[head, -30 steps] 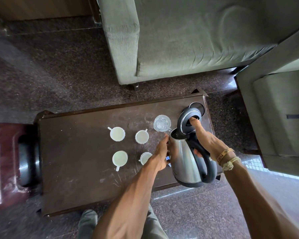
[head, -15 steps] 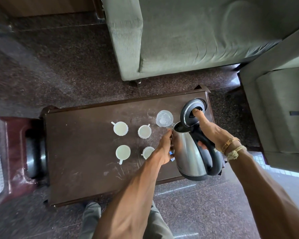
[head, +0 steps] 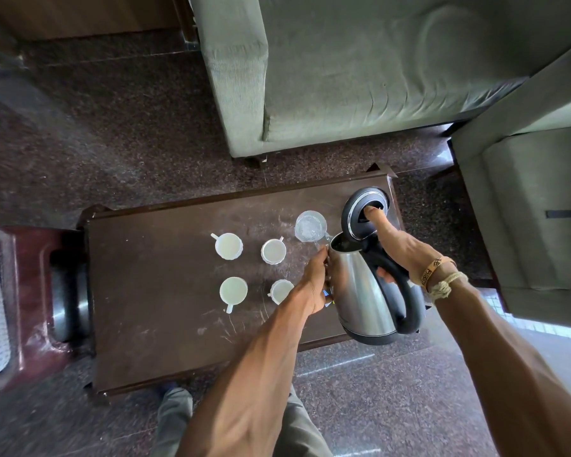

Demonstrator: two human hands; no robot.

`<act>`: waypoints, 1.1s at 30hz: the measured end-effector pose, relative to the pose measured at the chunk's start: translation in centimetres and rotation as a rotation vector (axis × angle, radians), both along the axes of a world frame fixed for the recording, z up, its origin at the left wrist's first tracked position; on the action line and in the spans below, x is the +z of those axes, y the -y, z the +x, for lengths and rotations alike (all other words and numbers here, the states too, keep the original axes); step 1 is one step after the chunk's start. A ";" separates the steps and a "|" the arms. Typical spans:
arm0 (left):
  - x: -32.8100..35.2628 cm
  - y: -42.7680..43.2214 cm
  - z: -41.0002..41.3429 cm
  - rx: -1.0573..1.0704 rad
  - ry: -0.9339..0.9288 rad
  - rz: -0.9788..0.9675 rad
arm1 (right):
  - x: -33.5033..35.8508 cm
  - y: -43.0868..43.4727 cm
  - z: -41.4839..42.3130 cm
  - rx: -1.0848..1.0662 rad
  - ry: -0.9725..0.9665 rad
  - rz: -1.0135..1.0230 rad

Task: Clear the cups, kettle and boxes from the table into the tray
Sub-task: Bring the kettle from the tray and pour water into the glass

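Nearest, at five o'clock on the dark brown wooden table (head: 152, 291), the right hand (head: 396, 249) wraps the black handle of the tilted stainless-steel kettle (head: 363, 291), thumb on its raised lid. The left hand (head: 314, 285) presses flat against the kettle's side. Four small white cups (head: 228, 245) sit at centre; farther, at one o'clock, a clear glass (head: 310, 225) stands beside the spout.

Place: you stand in a home sitting room or lounge.
Seating: 2 green upholstered sofas (head: 360, 67) flank the corner ahead of you.
Bench: a low dark wooden bench (head: 152, 291), coffee-table height, sits before them.
Floor: dark speckled stone floor (head: 96, 143) under you.
Tea things: 4 white cups (head: 228, 246) and a steel kettle (head: 363, 291).
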State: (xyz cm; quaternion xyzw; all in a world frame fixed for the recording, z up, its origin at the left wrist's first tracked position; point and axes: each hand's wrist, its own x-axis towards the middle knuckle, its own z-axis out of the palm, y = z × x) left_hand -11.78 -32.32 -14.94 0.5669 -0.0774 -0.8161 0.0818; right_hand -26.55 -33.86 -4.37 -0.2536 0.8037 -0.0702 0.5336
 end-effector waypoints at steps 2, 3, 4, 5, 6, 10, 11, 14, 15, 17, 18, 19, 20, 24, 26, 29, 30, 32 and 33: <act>0.1 0.0 0.0 -0.004 -0.006 0.000 | 0.0 0.0 0.0 0.000 0.005 -0.001; 0.2 0.0 0.0 -0.004 -0.007 -0.001 | 0.0 0.1 0.0 -0.005 0.002 -0.002; 0.2 0.0 0.0 -0.005 -0.004 -0.003 | 0.1 0.2 0.0 -0.009 -0.003 -0.001; 0.3 0.0 0.0 -0.005 -0.001 -0.003 | 0.0 0.2 0.0 -0.011 -0.010 -0.001; 0.3 0.1 -0.1 -0.005 0.001 -0.001 | 0.0 0.4 0.0 -0.014 -0.012 -0.002; 0.3 0.1 -0.1 -0.004 0.002 0.002 | -0.1 0.7 -0.1 -0.060 0.004 0.012; 0.2 0.1 -0.1 -0.008 0.003 0.000 | -0.2 0.8 -0.2 -0.059 0.007 0.019; 0.0 0.1 -0.1 -0.015 0.007 -0.006 | -0.5 1.0 -0.4 -0.047 0.012 0.036; -0.1 0.1 -0.1 -0.016 0.009 -0.011 | -0.6 1.0 -0.4 -0.046 0.014 0.040; -0.1 0.0 0.0 -0.016 0.010 -0.016 | -0.6 0.9 -0.3 -0.051 0.021 0.044; -0.1 0.0 0.1 -0.015 0.010 -0.015 | -0.7 0.9 -0.2 -0.055 0.022 0.043; -0.2 -0.1 0.1 -0.014 0.009 -0.015 | -0.7 0.8 -0.2 -0.060 0.023 0.041; -0.2 -0.1 0.2 -0.013 0.007 -0.015 | -0.7 0.8 -0.2 -0.063 0.025 0.038; -0.3 0.0 0.1 -0.011 0.001 -0.010 | -0.7 0.7 -0.1 -0.058 0.031 0.028; -0.4 0.0 0.1 -0.014 0.002 -0.008 | -0.7 0.7 -0.1 -0.064 0.030 0.023; -0.5 0.1 0.1 -0.009 0.004 -0.002 | -0.7 0.7 0.0 -0.066 0.029 0.022; -0.5 0.2 0.1 -0.008 0.005 -0.001 | -0.6 0.7 0.0 -0.063 0.031 0.022; -0.5 0.3 0.2 -0.004 0.007 -0.003 | -0.5 0.8 0.0 -0.058 0.035 0.021; -0.6 0.3 0.1 -0.003 0.009 -0.006 | -0.5 0.8 -0.1 -0.059 0.034 0.021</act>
